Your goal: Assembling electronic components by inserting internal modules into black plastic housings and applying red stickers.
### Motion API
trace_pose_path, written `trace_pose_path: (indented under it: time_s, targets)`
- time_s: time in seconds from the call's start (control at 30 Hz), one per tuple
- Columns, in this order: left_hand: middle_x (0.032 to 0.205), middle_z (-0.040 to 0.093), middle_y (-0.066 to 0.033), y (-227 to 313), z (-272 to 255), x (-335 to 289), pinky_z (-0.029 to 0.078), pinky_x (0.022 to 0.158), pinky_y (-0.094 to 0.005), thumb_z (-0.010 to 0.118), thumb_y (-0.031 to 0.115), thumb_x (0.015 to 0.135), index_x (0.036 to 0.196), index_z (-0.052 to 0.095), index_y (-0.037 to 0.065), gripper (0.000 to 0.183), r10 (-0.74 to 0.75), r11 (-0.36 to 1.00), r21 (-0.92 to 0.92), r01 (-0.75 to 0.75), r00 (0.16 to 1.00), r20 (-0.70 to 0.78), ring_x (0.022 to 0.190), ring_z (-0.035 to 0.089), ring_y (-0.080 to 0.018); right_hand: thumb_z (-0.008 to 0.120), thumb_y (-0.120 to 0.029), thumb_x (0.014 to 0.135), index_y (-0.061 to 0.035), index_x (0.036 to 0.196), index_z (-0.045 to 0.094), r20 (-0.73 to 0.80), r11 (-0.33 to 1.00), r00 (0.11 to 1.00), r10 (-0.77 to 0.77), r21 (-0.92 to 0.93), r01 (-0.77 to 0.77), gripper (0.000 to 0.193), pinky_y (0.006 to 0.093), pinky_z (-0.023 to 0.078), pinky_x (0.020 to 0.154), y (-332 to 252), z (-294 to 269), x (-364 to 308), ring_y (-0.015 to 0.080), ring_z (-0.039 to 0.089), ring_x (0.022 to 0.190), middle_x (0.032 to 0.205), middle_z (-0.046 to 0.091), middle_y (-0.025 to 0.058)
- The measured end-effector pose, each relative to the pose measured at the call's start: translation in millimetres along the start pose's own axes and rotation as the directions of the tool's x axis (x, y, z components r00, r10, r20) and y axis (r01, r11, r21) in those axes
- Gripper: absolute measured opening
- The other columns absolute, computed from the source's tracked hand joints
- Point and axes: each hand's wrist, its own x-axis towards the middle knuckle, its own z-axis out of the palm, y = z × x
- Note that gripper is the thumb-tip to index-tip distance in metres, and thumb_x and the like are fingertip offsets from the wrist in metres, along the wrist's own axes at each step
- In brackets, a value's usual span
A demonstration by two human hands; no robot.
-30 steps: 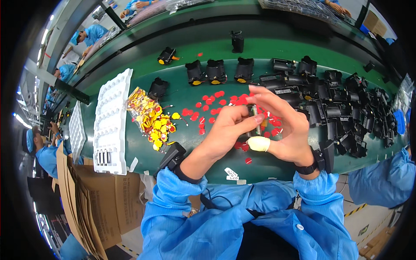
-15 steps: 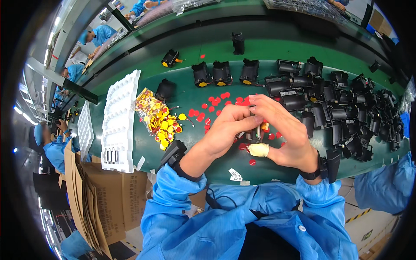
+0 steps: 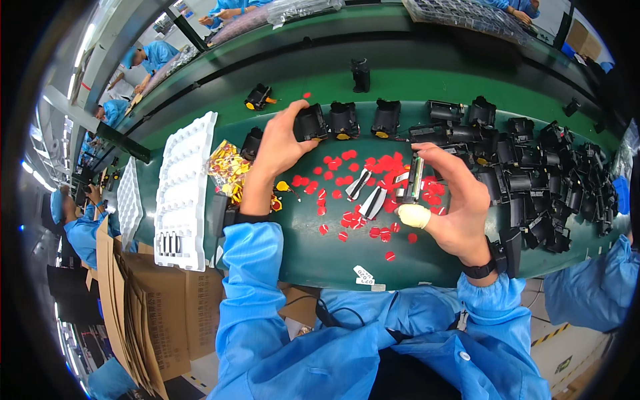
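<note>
Resting between right-hand fingers: small roller part

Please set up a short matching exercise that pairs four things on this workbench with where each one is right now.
Things:
1. black housing
2. small roller part
3. white moulded tray
4. red discs

Places:
A. scattered on the green mat between the two hands
B. gripped by the left hand
C. lying at the left end of the mat
D. pinched in the right hand

Pairs: 1-B, 2-D, 3-C, 4-A
</note>
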Motion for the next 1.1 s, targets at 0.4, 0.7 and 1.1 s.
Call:
trace_pose_path:
  time_s: [0.4, 0.7, 1.1]
  targets:
    - [0.110, 0.053, -0.0214, 111.9, 2.7, -46.7, 0.043, 0.099, -0.0520, 0.072, 0.014, 0.050, 0.119, 0.058, -0.006, 0.073, 0.620, 0.783, 0.061, -0.619, 0.785, 0.010, 0.106, 0.052, -0.0417, 0.088, -0.021, 0.070, 0.0086, 0.126, 0.059, 0.131, 0.957, 0.948, -0.288, 0.084, 0.279, 0.069, 0.0514, 0.040, 0.110, -2.2, -3.7, 15.5, 0.0415, 0.057, 0.125, 0.129, 0.062, 0.0256]
    - [0.106, 0.054, -0.0219, 112.6, 6.3, -52.1, 0.045, 0.096, -0.0507, 0.071, 0.010, 0.048, 0.115, 0.056, -0.011, 0.071, 0.591, 0.805, 0.027, -0.592, 0.805, 0.043, 0.102, 0.053, -0.0413, 0.084, -0.013, 0.068, 0.0047, 0.115, 0.064, 0.294, 0.936, 0.935, -0.200, -0.224, 0.271, 0.054, 0.0532, 0.040, 0.110, -10.6, -6.3, 17.8, 0.0368, 0.061, 0.120, 0.124, 0.064, 0.0217]
    - [0.098, 0.051, -0.0184, 109.5, 7.7, -51.5, 0.045, 0.091, -0.0452, 0.070, 0.013, 0.047, 0.106, 0.056, -0.010, 0.064, 0.584, 0.810, 0.033, -0.586, 0.810, 0.044, 0.094, 0.051, -0.0368, 0.081, 0.001, 0.063, 0.0035, 0.115, 0.063, 0.392, 0.944, 0.910, -0.131, -0.232, 0.236, 0.055, 0.0534, 0.040, 0.110, -12.8, -6.2, 15.1, 0.0367, 0.058, 0.123, 0.129, 0.061, 0.0221]
